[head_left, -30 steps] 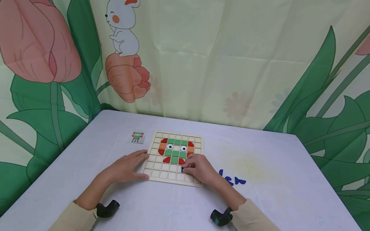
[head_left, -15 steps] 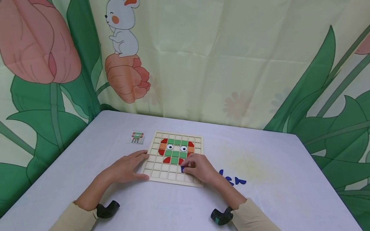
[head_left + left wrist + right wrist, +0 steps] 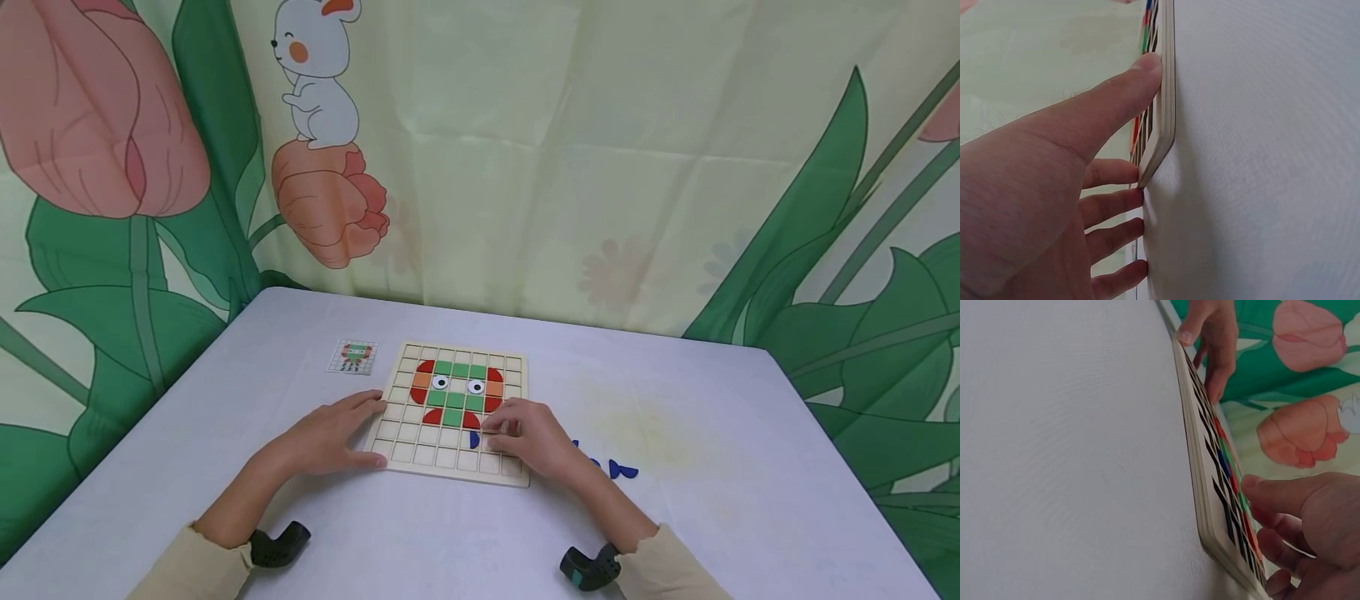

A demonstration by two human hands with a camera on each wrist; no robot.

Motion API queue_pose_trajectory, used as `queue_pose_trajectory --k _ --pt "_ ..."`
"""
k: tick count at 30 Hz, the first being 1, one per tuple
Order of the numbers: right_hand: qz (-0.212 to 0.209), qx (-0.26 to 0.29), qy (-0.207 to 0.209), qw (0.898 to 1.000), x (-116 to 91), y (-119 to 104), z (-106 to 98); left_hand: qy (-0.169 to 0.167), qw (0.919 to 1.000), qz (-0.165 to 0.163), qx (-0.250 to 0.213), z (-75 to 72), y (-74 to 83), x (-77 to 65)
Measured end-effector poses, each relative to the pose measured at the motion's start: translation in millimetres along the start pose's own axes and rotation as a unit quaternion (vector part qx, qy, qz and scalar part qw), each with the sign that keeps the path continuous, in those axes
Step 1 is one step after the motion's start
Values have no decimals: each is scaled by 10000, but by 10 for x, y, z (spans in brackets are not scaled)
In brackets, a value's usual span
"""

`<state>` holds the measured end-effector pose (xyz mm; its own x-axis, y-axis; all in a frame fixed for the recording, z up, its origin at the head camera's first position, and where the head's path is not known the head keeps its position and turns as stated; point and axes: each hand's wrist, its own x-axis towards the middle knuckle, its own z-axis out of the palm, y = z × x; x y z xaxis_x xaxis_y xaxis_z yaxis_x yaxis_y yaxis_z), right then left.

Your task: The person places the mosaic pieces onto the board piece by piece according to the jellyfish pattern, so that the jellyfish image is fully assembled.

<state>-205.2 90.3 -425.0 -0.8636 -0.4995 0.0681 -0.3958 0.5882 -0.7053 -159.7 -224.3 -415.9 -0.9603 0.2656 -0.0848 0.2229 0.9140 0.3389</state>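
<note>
A pale wooden grid board (image 3: 403, 451) lies on the table with red, green and orange pieces and two round eye pieces set in its cells. My left hand (image 3: 330, 435) rests at the board's left edge, fingers spread; in the left wrist view the thumb (image 3: 1147, 65) lies on the board's rim. One blue piece with a curved side (image 3: 474, 440) sits in a cell below the right red quarter-round piece (image 3: 472, 419). Just to the right of that blue piece, my right hand (image 3: 534, 437) hovers over the board with fingers loosely bent and nothing visible between them.
Several loose blue pieces (image 3: 623, 470) lie right of the board, some partly hidden by the right forearm. A small picture card (image 3: 352, 357) with a gridded figure lies beyond the left hand. A printed curtain (image 3: 525, 167) hangs behind the white-covered table (image 3: 712, 467).
My right hand has let go of the blue piece and drawn slightly right, leaving it in the cell. The left hand has stayed at the board's edge.
</note>
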Motion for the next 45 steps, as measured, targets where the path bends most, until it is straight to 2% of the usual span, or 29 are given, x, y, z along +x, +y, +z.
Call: queue_pose_trajectory --k 12,20,27,37,45 --pt "625 -171 511 9966 -257 211 -232 -74 10000 29 55 -5 15 -5" --pt "624 -387 729 9946 -467 410 -473 -22 9999 109 8 -34 32 4" --pt "842 -428 918 9913 -623 529 -626 -42 10000 80 26 -27 24 -3" --pt "941 -287 747 9923 -618 631 -601 -52 10000 69 -29 -5 4 15" --pt "916 -437 736 9921 -538 594 -532 -50 10000 58 -34 -7 9 8"
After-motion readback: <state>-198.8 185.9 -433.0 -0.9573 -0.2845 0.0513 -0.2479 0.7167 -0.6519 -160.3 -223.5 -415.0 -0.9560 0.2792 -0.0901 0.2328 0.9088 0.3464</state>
